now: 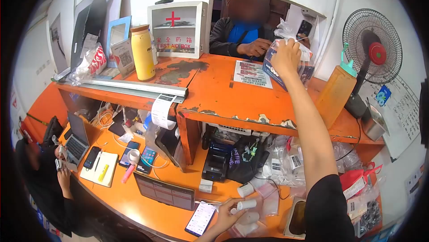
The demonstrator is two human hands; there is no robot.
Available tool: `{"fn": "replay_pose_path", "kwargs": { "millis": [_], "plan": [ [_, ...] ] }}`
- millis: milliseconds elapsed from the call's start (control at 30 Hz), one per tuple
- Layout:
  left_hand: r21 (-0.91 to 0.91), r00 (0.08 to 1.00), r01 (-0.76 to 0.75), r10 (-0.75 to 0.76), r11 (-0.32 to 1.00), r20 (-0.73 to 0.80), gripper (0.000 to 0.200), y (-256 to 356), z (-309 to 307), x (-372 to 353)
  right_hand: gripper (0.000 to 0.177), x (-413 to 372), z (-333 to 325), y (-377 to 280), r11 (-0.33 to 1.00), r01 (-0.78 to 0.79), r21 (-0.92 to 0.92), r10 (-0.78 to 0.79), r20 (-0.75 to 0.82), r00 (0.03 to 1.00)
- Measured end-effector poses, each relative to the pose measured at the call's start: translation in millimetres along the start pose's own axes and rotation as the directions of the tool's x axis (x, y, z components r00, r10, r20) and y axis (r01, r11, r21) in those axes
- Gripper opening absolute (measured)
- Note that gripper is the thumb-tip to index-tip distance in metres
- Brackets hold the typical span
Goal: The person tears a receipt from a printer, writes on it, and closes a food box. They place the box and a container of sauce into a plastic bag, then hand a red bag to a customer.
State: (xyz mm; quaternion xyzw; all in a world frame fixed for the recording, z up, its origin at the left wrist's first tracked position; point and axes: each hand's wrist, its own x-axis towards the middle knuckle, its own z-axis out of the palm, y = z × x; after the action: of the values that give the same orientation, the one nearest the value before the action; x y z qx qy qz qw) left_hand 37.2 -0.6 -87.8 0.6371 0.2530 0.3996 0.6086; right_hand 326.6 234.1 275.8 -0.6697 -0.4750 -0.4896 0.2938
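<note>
My right hand (286, 60) reaches over the upper counter, closed on the top of a clear plastic bag (282, 31). A dark blue printed box (273, 68) shows inside the bag, beside the service window. Low in the view, my left hand (227, 215) is closed with a small white paper roll (246, 204) at its fingertips. A second white roll (249, 218) is just below it. Left of that hand lies a phone with a lit screen (200, 219). Behind the window, a person's hand (259, 47) is close to the bag.
An orange upper counter (214, 85) spans the view, with a yellow bottle (143, 54), a first aid box (176, 30), a sauce bottle (336, 92) and a fan (373, 47). Below are a tablet (164, 191), a black printer (218, 161) and a laptop (77, 139). A co-worker (44, 184) is at left.
</note>
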Motion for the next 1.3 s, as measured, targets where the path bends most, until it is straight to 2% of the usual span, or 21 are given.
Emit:
{"fn": "replay_pose_path", "kwargs": {
  "millis": [67,200,333,400,433,500,633,700,767,833,900,967,1000,1033,1067,1100,1133,1200,1233,1267,1300],
  "plan": [
    [-0.006,1.0,0.012,-0.012,1.0,-0.005,0.035,1,-1,-1,0.031,11,3,3,0.986,-0.079,-0.15,0.073,-0.044,0.996],
    [-0.028,0.999,0.025,-0.026,0.999,-0.043,0.036,-3,-5,-3,0.021,19,14,13,0.959,-0.175,-0.222,0.185,0.025,0.982],
    [-0.055,0.997,0.002,-0.006,0.998,-0.072,0.036,-2,-8,2,0.016,18,25,21,0.983,-0.094,-0.157,0.088,-0.042,0.995],
    [-0.069,0.997,0.006,-0.011,0.998,-0.076,0.036,-2,-6,2,0.015,17,25,24,0.984,-0.181,0.01,0.181,0.004,0.984],
    [-0.068,0.998,0.024,-0.028,0.997,-0.058,0.036,-2,-6,4,0.015,15,24,26,0.984,-0.178,0.004,0.178,0.009,0.984],
    [-0.069,0.998,0.043,-0.046,0.997,-0.037,0.036,-4,-4,5,0.016,12,22,34,0.91,-0.267,0.317,0.296,-0.045,0.954],
    [-0.035,1.0,0.003,-0.003,0.999,-0.011,0.036,-10,1,8,0.017,4,12,52,0.835,-0.288,0.469,0.333,-0.013,0.943],
    [-0.048,1.0,-0.008,0.007,0.999,-0.008,0.035,-9,4,9,0.018,2,4,60,0.733,-0.398,0.551,0.427,0.081,0.9],
    [-0.073,0.999,-0.035,0.036,0.997,0.008,0.036,-5,6,12,0.021,-4,6,71,0.661,-0.39,0.641,0.433,0.099,0.896],
    [-0.071,0.999,-0.035,0.037,0.997,0.024,0.036,-6,7,13,0.026,-7,2,76,0.087,-0.334,0.939,0.339,0.287,0.896],
    [-0.069,0.999,-0.032,0.035,0.997,0.041,0.036,-8,9,15,0.027,-7,-4,77,0.128,-0.291,0.948,0.357,0.23,0.905],
    [-0.041,0.996,-0.058,0.061,0.997,0.062,0.038,-10,11,16,0.023,1,-5,74,-0.041,-0.281,0.959,0.538,0.258,0.802],
    [-0.04,0.996,-0.053,0.055,0.998,0.065,0.038,-8,11,15,0.019,3,-12,73,0.246,-0.319,0.915,0.484,0.169,0.858],
    [-0.056,0.997,-0.034,0.037,0.998,0.067,0.038,-5,12,16,0.019,3,-16,68,0.247,-0.321,0.915,0.486,0.17,0.857],
    [-0.073,0.998,-0.018,0.023,0.997,0.067,0.038,-4,11,18,0.021,9,-18,61,0.54,-0.125,0.832,0.544,-0.232,0.806],
    [-0.075,0.998,-0.022,0.027,0.997,0.064,0.038,-5,11,18,0.022,16,-35,41,0.792,0.012,0.611,0.455,-0.602,0.657],
    [-0.065,0.998,-0.025,0.028,0.998,0.054,0.038,-8,10,18,0.022,18,-60,20,0.79,0.019,0.612,0.452,-0.604,0.656],
    [-0.053,0.998,-0.03,0.032,0.998,0.045,0.037,-14,10,16,0.026,11,-104,-17,0.628,0.249,0.738,0.247,-0.492,0.835],
    [-0.072,0.999,-0.025,0.029,0.997,0.044,0.037,-18,10,15,0.026,12,-104,-26,0.628,0.253,0.736,0.246,-0.496,0.833],
    [-0.091,0.999,-0.025,0.029,0.996,0.042,0.038,-20,10,18,0.028,15,-103,-34,0.796,0.278,0.537,-0.031,-0.424,0.905],
    [-0.09,0.999,-0.027,0.031,0.996,0.042,0.038,-16,9,19,0.032,16,-103,-40,0.889,0.343,0.302,-0.271,-0.256,0.928]
  ]
}}
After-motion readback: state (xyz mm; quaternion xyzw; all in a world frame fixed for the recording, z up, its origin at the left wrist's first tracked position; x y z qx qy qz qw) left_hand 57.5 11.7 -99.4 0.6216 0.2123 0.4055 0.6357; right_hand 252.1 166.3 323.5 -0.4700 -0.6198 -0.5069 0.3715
